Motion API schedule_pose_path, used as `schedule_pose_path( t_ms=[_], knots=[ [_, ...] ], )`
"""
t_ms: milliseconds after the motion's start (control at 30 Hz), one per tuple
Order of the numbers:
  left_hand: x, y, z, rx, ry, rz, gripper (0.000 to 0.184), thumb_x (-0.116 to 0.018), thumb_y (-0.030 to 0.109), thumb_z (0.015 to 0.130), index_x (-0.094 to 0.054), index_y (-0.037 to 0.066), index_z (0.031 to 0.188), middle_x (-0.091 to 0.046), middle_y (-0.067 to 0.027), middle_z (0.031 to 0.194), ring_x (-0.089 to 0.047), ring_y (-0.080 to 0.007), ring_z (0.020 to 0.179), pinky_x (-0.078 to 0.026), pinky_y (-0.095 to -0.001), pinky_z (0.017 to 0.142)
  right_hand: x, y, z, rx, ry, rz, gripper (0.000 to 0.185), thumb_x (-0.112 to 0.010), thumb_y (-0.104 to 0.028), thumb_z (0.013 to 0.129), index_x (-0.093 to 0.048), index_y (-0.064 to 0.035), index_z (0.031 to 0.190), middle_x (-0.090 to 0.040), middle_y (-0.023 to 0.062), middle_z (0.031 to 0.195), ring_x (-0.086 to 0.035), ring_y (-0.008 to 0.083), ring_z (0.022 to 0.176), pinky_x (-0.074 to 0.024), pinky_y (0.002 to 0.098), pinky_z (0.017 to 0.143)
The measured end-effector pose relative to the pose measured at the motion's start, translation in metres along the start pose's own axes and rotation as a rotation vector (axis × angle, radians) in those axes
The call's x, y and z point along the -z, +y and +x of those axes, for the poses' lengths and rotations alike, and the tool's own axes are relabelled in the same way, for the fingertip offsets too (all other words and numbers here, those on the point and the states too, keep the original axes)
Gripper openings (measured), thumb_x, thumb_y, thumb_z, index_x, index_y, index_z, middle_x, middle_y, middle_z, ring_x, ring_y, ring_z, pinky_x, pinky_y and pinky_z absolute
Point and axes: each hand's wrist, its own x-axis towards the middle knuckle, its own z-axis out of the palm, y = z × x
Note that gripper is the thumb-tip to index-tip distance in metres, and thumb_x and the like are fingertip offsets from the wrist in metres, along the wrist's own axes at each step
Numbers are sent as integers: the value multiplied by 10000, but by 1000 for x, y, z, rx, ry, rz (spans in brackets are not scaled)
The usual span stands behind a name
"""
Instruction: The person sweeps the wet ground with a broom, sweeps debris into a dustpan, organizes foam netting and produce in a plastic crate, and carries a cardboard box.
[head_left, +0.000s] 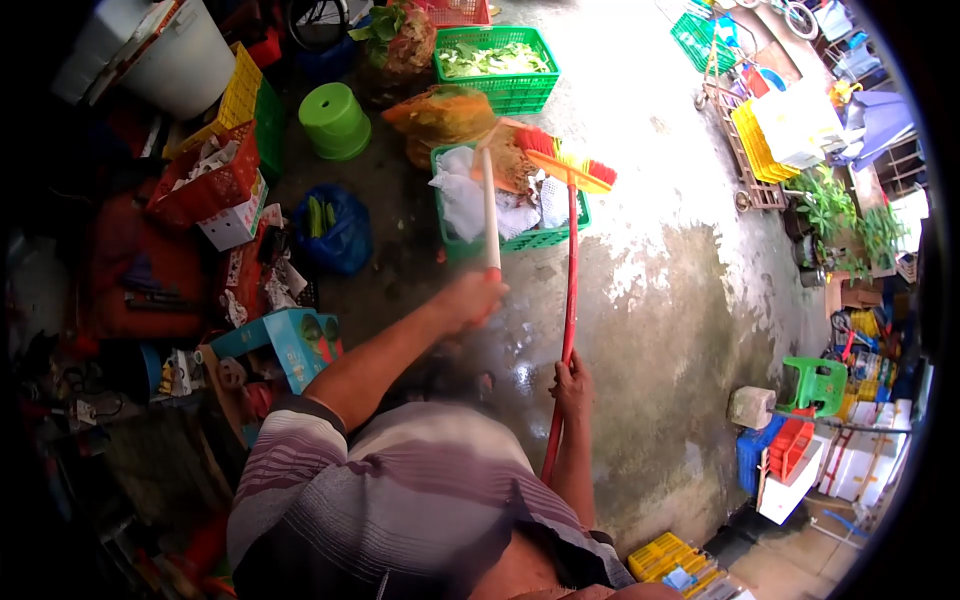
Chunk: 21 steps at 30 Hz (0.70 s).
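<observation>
My left hand (478,300) is closed around the red grip of a long-handled dustpan. Its pale pole (490,210) runs up to an orange pan (512,160), over a green basket (545,238) of white netting or bags (465,200). My right hand (573,385) is wrapped round the red stick of a broom (571,280). The broom head, with red and yellow bristles, is raised at the basket's right side. Whether either tool touches the basket, I cannot tell.
Behind stand an orange mesh sack (440,112) and a green crate (510,97) of leaves. Leftward are a green stool (335,122), a blue bag (335,235) and boxes. A trolley (740,140), plants (830,205) and a green chair (815,385) line the right. The concrete floor looks wet.
</observation>
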Motion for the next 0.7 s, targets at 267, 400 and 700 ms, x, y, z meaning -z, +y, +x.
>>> schedule_pose_path(
  t_ms=[267,400,700],
  knots=[
    [0,32,-15,-108,-37,-58,251,-627,287,893,-511,77,820,-529,-26,625,-451,-94,388,-355,-245,334,-15,82,50,335,48,-447,445,-585,-138,876,-535,-57,1310,-506,17,645,-496,114,504,-429,291,446],
    [8,26,-16,-91,-11,-59,275,-635,306,892,-513,68,827,-536,-30,634,-471,-94,387,-373,-236,334,-5,76,39,212,69,-484,467,-602,-150,865,-527,-18,1306,-622,97,750,-587,178,600,-486,332,561],
    [17,-14,-13,-91,48,224,267,-559,209,916,-478,82,696,-458,4,520,-438,-106,391,-357,-279,362,0,-8,-3,100,104,-690,486,-625,-172,845,-535,-23,1298,-660,248,980,-666,358,858,-511,389,755]
  ],
)
